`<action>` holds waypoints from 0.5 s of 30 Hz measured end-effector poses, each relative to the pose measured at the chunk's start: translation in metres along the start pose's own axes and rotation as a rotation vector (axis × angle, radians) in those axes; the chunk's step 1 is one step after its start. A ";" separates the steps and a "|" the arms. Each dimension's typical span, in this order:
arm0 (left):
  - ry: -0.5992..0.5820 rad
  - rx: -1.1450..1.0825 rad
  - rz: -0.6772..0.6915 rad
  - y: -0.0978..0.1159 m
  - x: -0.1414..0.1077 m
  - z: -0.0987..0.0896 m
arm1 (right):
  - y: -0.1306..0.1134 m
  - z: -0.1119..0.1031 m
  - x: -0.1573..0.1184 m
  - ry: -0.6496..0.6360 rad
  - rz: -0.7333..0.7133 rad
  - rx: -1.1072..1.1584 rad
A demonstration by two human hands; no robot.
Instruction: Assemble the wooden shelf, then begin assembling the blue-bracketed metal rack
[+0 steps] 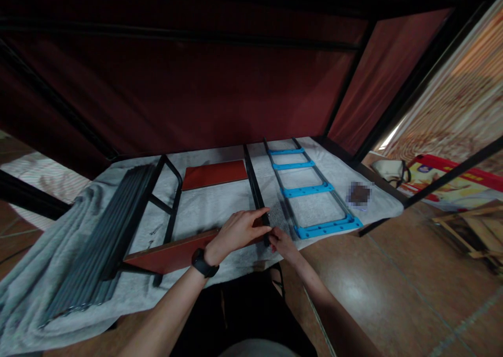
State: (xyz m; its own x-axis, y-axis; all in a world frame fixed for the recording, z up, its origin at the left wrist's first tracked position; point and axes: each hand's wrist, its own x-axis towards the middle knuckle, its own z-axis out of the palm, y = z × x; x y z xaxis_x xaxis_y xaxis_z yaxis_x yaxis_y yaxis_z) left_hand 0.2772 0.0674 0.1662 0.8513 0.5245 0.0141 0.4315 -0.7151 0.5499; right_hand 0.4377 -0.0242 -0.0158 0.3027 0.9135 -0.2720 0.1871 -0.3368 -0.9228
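My left hand (pixel 238 230), with a black watch on its wrist, lies over the near reddish-brown board (pixel 173 253). Its forefinger and thumb reach around a black metal bar (pixel 255 181) where the board meets it. At the bar's near end my right hand (pixel 282 243) has its fingers pinched together; what they hold is hidden. A black metal side frame (pixel 173 210) stands at the board's left end. Between frame and bar, a second reddish-brown board (pixel 215 175) lies farther back.
Grey slatted panel (pixel 106 226) lies on the left of the cloth-covered table (pixel 212 210). Some small screws (pixel 155 231) lie beside the frame. On the right is a blue-and-grey rack (pixel 308 190), with a pixelated object (pixel 359 194) beyond it. Dark posts (pixel 408 84) and dark red fabric (pixel 220 89) enclose the back.
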 end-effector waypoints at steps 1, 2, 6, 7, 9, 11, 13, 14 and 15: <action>0.003 -0.003 0.000 0.000 0.000 0.000 | -0.002 0.000 -0.001 0.002 -0.002 -0.027; 0.006 -0.004 0.001 0.000 0.000 0.000 | -0.004 -0.001 -0.001 0.005 -0.003 -0.061; 0.010 0.001 0.019 0.001 0.000 -0.001 | -0.009 0.000 0.000 0.030 0.002 -0.157; 0.009 0.006 0.018 0.002 0.000 -0.002 | -0.009 0.000 0.001 0.034 0.005 -0.159; 0.001 0.017 0.006 0.003 0.000 -0.002 | -0.006 0.001 0.001 0.027 0.007 -0.122; -0.006 0.020 -0.005 0.003 0.000 -0.002 | -0.003 0.001 0.001 0.009 0.002 -0.068; -0.006 0.010 -0.001 0.002 0.000 -0.002 | -0.001 0.001 0.001 -0.009 -0.007 -0.045; -0.004 0.003 0.004 0.002 0.000 -0.001 | -0.001 0.001 0.001 -0.013 -0.009 -0.060; -0.003 -0.003 0.009 0.002 0.000 -0.001 | -0.002 0.001 0.001 -0.013 -0.011 -0.082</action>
State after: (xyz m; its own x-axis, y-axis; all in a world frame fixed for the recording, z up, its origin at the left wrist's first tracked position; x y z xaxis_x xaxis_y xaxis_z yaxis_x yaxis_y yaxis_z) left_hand 0.2774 0.0668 0.1681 0.8561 0.5165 0.0170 0.4226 -0.7186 0.5523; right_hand 0.4372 -0.0221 -0.0143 0.2883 0.9198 -0.2662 0.2665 -0.3441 -0.9003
